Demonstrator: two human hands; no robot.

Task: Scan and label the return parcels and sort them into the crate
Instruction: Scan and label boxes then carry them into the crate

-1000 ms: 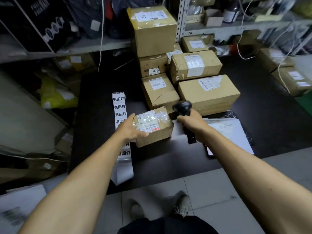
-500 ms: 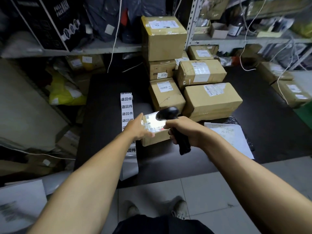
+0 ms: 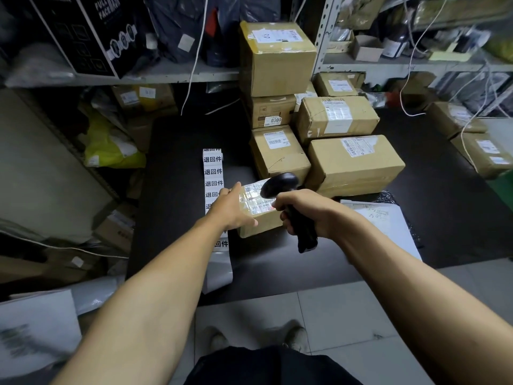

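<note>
**Scanner held over a small parcel on the black table**

The left hand (image 3: 231, 208) holds a small cardboard parcel (image 3: 259, 218) by its left end: the thumb curls along the near side and the forefinger reaches along the far top edge. The parcel sits on the black table (image 3: 172, 212), near its front edge, with its taped shipping label facing up and lit brightly.

The right hand (image 3: 302, 211) grips the handle of a black barcode scanner (image 3: 280, 184), fingers wrapped tightly round it. The scanner's head hangs just above the parcel's far right corner, pointing down at the label; a red spot shows on the label near the knuckles.

To the left of the parcel lies a long strip of printed return stickers (image 3: 213, 173), running from the middle of the table over its near edge, partly hidden under the left wrist. Just beyond the parcel stands a stack of larger cardboard boxes (image 3: 352, 162), some piled two and three high. To the right, a white sheet of paper (image 3: 388, 223) lies on the table. Metal shelving (image 3: 177, 75) crowded with bags and cartons stands at the far side.
</note>
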